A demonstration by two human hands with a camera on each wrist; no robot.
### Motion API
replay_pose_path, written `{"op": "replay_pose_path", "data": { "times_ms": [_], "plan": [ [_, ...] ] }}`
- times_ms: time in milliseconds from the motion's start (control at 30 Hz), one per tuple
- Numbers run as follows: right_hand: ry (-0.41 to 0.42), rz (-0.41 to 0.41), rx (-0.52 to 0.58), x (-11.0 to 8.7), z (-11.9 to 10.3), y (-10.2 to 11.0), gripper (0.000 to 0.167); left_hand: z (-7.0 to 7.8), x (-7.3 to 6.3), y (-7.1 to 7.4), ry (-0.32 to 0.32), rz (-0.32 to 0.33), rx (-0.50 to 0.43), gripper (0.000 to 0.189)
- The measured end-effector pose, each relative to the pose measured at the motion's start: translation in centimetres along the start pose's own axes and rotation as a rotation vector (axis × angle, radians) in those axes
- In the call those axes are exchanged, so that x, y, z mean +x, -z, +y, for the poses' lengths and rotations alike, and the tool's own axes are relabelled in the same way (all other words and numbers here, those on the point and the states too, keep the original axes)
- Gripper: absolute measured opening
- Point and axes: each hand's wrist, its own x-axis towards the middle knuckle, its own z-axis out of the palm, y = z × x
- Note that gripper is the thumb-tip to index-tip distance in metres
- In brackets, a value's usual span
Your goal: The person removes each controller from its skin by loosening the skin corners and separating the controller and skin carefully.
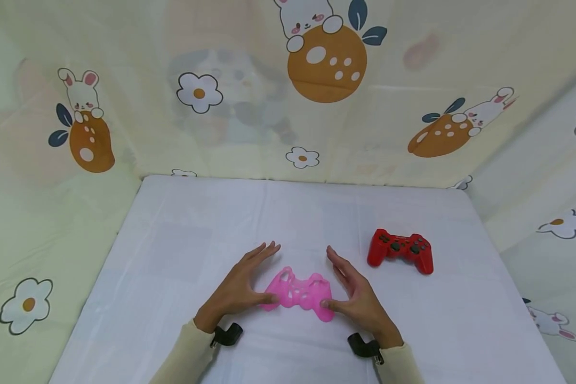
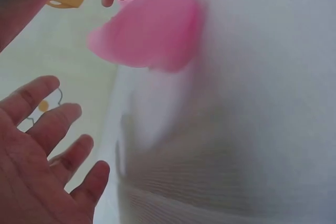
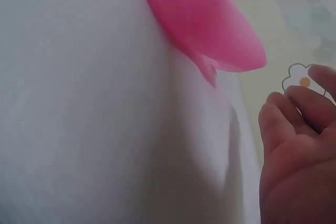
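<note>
A pink silicone game controller cover (image 1: 297, 294), thin and soft-looking with cut-out holes, lies on the white cloth between my two hands. My left hand (image 1: 234, 289) is at its left side, with spread fingers and the thumb tip over the left grip. On the other side, my right hand (image 1: 361, 301) has its thumb tip over the right grip while its fingers stay extended and apart from the cover. Both wrist views show the cover's pink grip (image 2: 149, 30) close up, with palms and loose fingers beside it.
A red game controller (image 1: 401, 246) with dark buttons rests on the table (image 1: 182, 224), beyond and to the right of my right hand. Patterned curtains (image 1: 249, 128) with rabbits and flowers stand along the back and both sides. Each wrist wears a black camera mount (image 1: 363, 345).
</note>
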Motion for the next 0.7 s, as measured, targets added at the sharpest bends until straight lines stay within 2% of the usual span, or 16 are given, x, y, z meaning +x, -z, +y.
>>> {"op": "replay_pose_path", "data": {
  "times_ms": [167,367,533,700],
  "plan": [
    [-0.009,-0.019,0.045,-0.2,0.1,-0.4,0.099,-0.3,-0.6,0.0,0.019,0.018,-0.050,0.094],
    [-0.060,-0.021,0.021,-0.4,0.2,-0.4,0.085,-0.7,-1.0,-0.4,0.064,0.046,-0.128,0.071],
    [-0.125,-0.011,-0.014,-0.6,0.5,-0.3,0.069,-1.1,-1.0,-0.6,0.067,0.057,-0.129,0.059],
    [-0.142,0.024,-0.008,-0.7,0.5,-0.3,0.060,-1.2,-1.0,-0.8,0.067,0.064,-0.120,0.050]
  ]
}}
